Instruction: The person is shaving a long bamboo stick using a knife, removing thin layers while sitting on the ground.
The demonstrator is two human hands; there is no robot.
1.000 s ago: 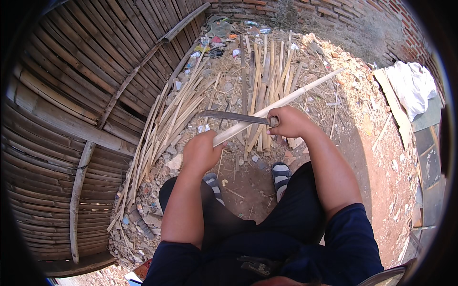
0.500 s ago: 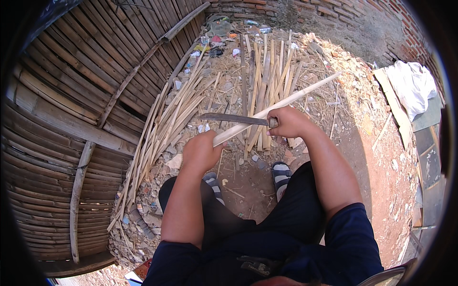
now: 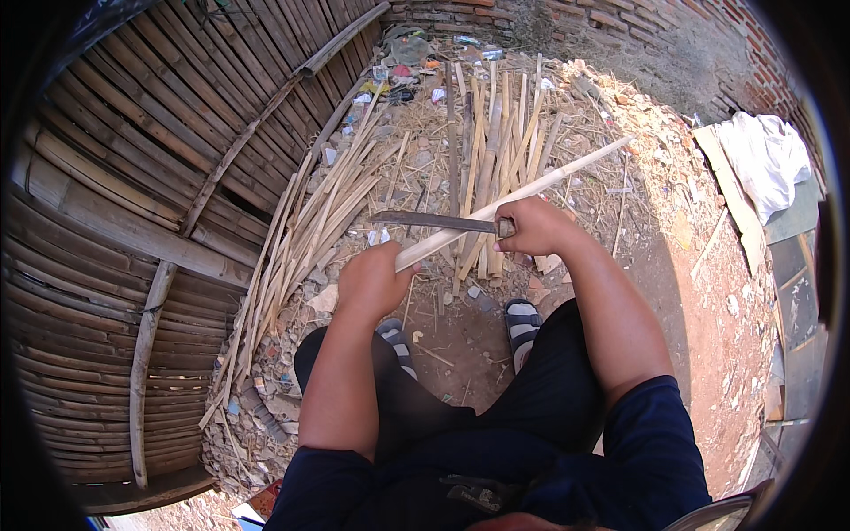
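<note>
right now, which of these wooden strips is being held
The pale strip with its near end in the left hand, crossing the knife in the right hand; the piled strips are in neither hand.

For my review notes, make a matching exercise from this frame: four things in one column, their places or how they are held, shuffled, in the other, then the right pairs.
Things:
1. long-bladed knife
2. white cloth
3. pale bamboo strip
4. slatted bamboo wall

Places and holds:
A. near end gripped in the left hand
B. along the left side of the view
C. handle gripped in the right hand
D. crumpled toward the right side of the view

Right pairs: 1-C, 2-D, 3-A, 4-B
</note>
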